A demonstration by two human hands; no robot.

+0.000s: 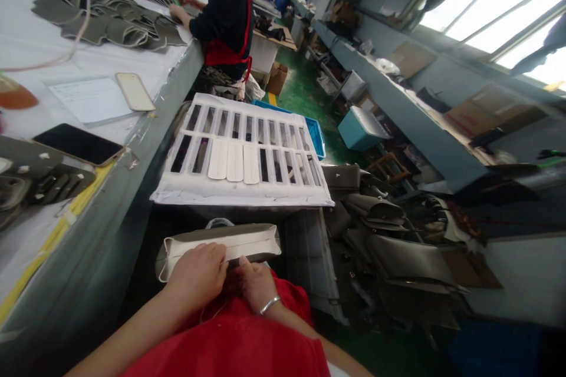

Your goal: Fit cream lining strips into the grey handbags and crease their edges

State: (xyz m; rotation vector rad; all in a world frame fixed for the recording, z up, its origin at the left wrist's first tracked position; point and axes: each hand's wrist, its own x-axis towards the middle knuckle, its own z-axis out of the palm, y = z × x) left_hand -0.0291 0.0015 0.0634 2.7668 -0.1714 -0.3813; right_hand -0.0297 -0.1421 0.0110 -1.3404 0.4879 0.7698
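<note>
A grey-brown bag body [260, 234] lies across my lap, its long cream side facing up with a line along its middle. My left hand [201, 268] is closed over the near edge of this bag, fingers curled onto the cream side. Beside it my right hand [256, 283] grips the same near edge, thumb on top; its other fingers are hidden underneath. Just beyond the bag, a white slotted rack [241, 191] holds several cream rounded strips [235, 162] lying side by side.
On the left, a white-covered table [26, 41] carries grey leather pieces [119, 17], a dark phone [79, 142] and paper [86, 99]. A co-worker [227, 17] in a red apron is at its far end. Finished-looking grey bags [407, 259] are piled at the right.
</note>
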